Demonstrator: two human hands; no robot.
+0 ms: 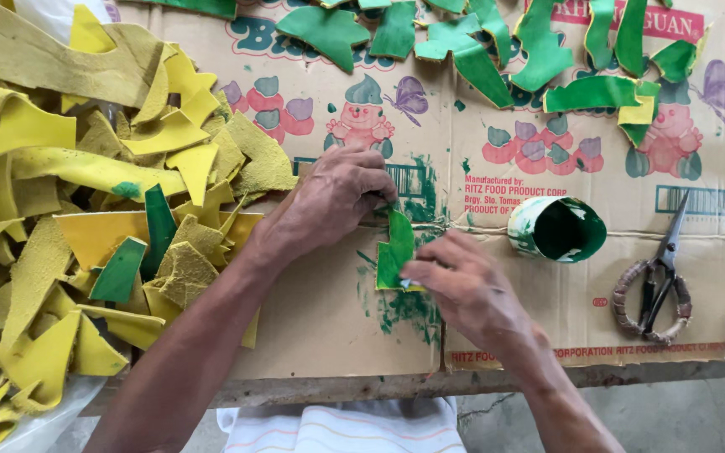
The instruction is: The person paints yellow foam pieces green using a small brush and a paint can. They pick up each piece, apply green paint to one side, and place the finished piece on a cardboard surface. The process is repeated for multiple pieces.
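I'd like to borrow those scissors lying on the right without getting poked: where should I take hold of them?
Take the scissors by the wrapped loop handles at the near end, coming from the table's front edge. The blades point away toward the far side and are nearly closed, and the handles lie flat on the cardboard with nothing lying against them.

Left hand pressing down the top of a green-painted leather piece on flattened cardboard, right hand at its lower edge, yellow leather scraps heaped left, paint cup and scissors right, green pieces above.
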